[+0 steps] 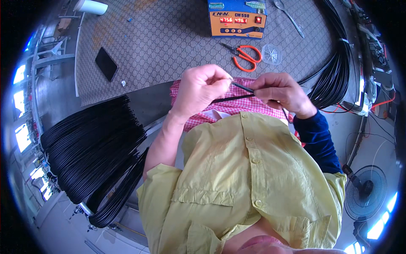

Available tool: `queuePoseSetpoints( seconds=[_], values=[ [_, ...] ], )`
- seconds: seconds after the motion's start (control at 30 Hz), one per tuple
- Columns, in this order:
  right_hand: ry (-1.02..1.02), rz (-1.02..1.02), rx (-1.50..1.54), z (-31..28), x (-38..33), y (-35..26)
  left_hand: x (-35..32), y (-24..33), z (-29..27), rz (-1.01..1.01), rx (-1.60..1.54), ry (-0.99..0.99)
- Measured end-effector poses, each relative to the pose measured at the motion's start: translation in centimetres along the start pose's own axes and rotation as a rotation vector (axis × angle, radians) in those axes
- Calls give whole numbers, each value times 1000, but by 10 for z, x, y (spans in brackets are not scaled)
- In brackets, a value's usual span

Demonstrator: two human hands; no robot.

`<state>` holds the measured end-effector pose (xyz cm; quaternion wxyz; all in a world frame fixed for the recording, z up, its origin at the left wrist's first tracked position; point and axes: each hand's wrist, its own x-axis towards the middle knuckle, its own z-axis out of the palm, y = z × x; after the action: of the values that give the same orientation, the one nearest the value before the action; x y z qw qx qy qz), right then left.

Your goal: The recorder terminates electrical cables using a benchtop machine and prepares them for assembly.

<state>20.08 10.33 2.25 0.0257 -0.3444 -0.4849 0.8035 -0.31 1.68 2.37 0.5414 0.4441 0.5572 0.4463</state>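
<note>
I saw the left hand [205,87] pinching, fingertips together, at the end of a thin, round black cable [243,87]; the right hand [280,92] pinched it farther along. Between their fingers its length ran crosswise, end pointing left.

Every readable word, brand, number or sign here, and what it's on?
Blue-and-orange box: bold lettering on the front; not copied here.
Two red displays: lit digits; not copied.
Small labels above them: too small to read.
Held black cable: none I can make out.
</note>
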Motion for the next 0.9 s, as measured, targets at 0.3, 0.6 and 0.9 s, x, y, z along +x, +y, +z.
queuePoseSetpoints(
  seconds=[0.3,0.6,0.9],
  values=[
    [161,-194,61,9,12,15,14,-4,19,9,-320,238],
    [165,-268,453,20,26,30,18,-19,47,71,-867,316],
    [111,-244,578,16,27,33,17,-24,52,39,-919,322]
  ],
)
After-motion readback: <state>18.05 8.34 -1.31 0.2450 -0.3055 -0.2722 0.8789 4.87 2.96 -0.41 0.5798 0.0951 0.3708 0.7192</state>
